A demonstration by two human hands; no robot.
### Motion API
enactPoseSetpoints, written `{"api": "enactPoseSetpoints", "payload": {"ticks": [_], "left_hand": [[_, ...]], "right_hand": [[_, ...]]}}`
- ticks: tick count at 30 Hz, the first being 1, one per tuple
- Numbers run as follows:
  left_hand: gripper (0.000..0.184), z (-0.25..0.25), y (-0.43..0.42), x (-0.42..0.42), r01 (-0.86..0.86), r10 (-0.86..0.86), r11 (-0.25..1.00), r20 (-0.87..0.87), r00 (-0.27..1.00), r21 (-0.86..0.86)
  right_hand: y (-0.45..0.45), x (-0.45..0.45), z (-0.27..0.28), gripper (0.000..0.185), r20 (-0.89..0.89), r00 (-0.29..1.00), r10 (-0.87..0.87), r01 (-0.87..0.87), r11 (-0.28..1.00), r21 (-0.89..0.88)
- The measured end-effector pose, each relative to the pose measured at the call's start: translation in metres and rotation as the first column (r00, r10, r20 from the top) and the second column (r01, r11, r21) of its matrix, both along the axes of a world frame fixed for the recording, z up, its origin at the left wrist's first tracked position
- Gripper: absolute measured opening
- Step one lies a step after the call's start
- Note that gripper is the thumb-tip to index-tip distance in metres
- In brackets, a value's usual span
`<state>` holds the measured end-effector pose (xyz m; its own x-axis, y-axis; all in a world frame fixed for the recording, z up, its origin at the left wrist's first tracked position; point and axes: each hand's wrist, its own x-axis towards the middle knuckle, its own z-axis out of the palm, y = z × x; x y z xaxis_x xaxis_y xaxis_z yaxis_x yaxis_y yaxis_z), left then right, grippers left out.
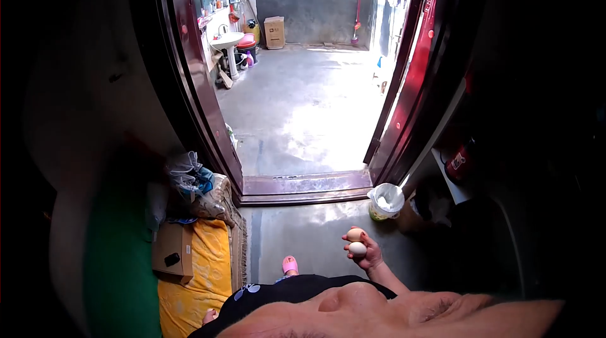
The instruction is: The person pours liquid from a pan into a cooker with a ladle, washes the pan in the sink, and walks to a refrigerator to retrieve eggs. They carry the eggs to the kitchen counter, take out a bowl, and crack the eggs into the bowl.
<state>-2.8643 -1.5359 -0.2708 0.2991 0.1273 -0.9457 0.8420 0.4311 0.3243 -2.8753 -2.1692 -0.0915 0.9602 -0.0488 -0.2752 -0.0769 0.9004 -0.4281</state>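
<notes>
Bare skin of the camera wearer spans the bottom edge, up against black fabric clothing [297, 286] with a small white-and-blue print [247, 292]. Beyond it the right hand [366, 252] reaches forward over the smooth grey concrete floor [315, 224], its grip closed around two smooth oval eggs. Both lie within the grip, side by side, between the curled fingers and the palm: the tan egg [355, 235] farther from the body, the white egg [358, 249] nearer to it, with fingertips showing past their left side. At lower left a small patch of skin, apparently part of the left hand [209, 316], shows beside the clothing; whether that grip is clenched or released, I cannot tell. A foot in a pink open-toed slipper [290, 265] stands on the floor, left of the eggs. Ahead of the right hand and slightly to its right, well apart from it, a small bin with a white plastic liner [386, 198] stands near the foot of a dark red door frame [303, 198]. Off to the left, a yellow patterned cloth [202, 275] lies partly under a brown cardboard box [173, 251], which has a small black object [171, 260] on top. Clear plastic bags [188, 172] sit just beyond the box. Through the doorway are a brightly lit concrete yard [297, 104], a white pedestal sink [228, 40] on the left and an upright cardboard carton [274, 33] near the grey back wall [309, 3].
</notes>
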Motion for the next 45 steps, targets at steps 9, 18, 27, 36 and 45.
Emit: {"api": "enactPoseSetpoints", "payload": {"ticks": [9,18,27,36,45], "left_hand": [[0.029,-0.016,-0.127,0.298,0.207,-0.187,0.97,0.161,0.969,-0.124],[0.025,0.014,-0.265,0.5,0.138,-0.062,0.972,0.36,0.931,-0.19],[0.025,0.025,-0.303,0.507,-0.077,0.077,0.997,0.101,0.992,-0.003],[0.02,-0.043,-0.358,0.637,-0.136,0.14,0.987,0.039,0.989,-0.085],[0.024,-0.165,-0.418,0.949,-0.041,0.087,0.979,0.229,0.97,-0.201]], "right_hand": [[-0.088,0.062,-0.126,0.041,-0.625,0.732,-0.27,0.325,0.945,-0.027],[-0.192,0.159,-0.134,0.044,-0.763,0.58,-0.287,0.42,0.907,-0.022],[-0.351,0.402,-0.196,0.043,-0.604,0.797,-0.019,-0.008,0.999,-0.041],[-0.371,0.665,-0.162,0.041,-0.549,0.824,-0.14,0.092,0.989,-0.114],[-0.385,0.856,-0.214,0.041,-0.691,0.721,-0.052,0.065,0.998,-0.008]]}}
